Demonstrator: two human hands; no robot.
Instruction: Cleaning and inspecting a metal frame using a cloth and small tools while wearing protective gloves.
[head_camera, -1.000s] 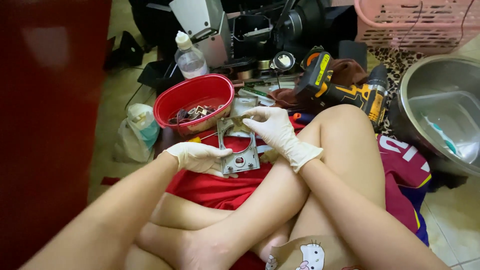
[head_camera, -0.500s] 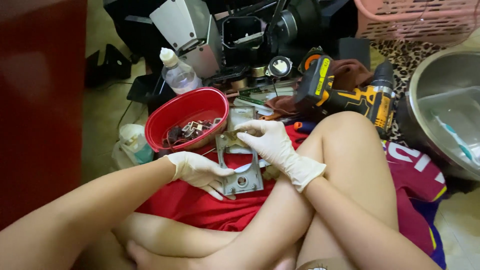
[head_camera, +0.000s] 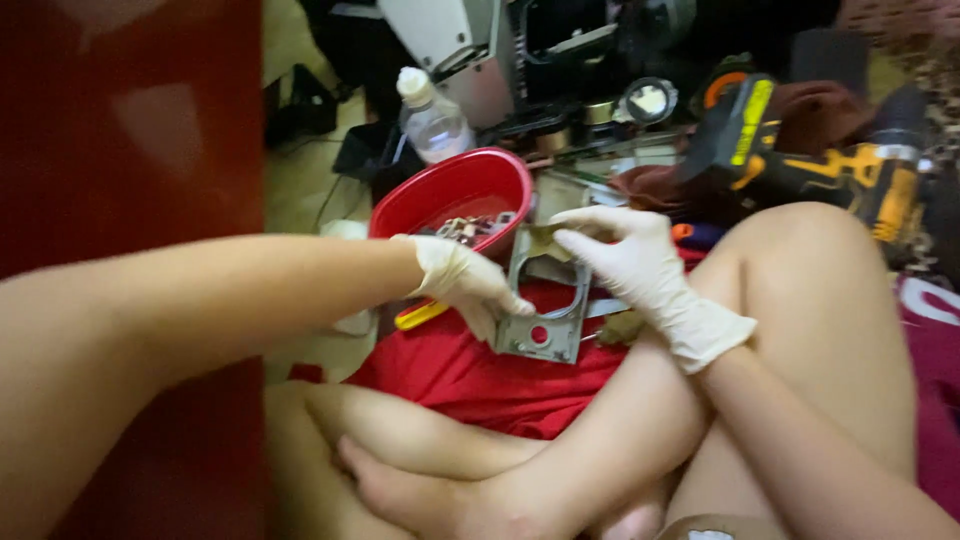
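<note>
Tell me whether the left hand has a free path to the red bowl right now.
Probably yes. The left hand sits right beside the red bowl with nothing between them, but its fingers grip the grey metal frame, which the right hand also holds.

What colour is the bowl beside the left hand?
Red bowl, seen in the head view.

A single head-worn view — steeply downward, close over lap and floor clutter, edges perhaps motion-blurred.

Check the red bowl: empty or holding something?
Holding something. The red bowl stands upright on the floor with a small pile of dark, mixed small parts inside; their kind is too blurred to tell.
</note>
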